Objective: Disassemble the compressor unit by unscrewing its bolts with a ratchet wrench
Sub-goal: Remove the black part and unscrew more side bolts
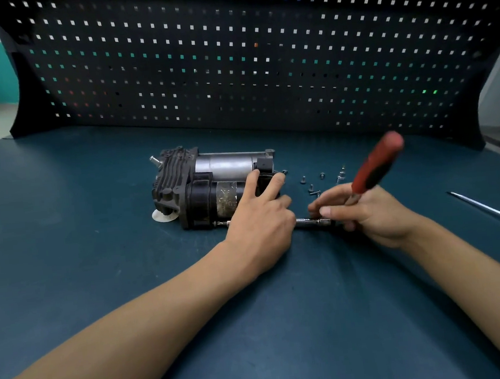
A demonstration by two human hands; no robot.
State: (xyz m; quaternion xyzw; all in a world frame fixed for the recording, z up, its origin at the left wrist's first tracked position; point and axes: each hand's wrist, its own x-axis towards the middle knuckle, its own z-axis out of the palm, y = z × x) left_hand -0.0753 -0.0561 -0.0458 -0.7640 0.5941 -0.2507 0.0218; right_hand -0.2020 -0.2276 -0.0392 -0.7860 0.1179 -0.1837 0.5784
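The compressor unit [205,181], black finned casting with a silver cylinder and a black motor, lies on its side on the blue-green bench top [98,263]. My left hand [260,215] rests on its right end, two fingers stretched over the black housing. My right hand [362,209] grips the ratchet wrench [375,164] near its head, the red and black handle pointing up and blurred. From the head a long metal extension [312,222] runs left along the bench, passes under my left hand, and its tip reaches the compressor's lower front edge.
Several loose bolts and screws [312,187] lie on the bench just right of the compressor, with a small metal bit [340,175] beside them. A thin metal rod [492,212] lies at the right. A black pegboard [231,55] stands behind. A white disc [162,216] sits under the compressor's left end.
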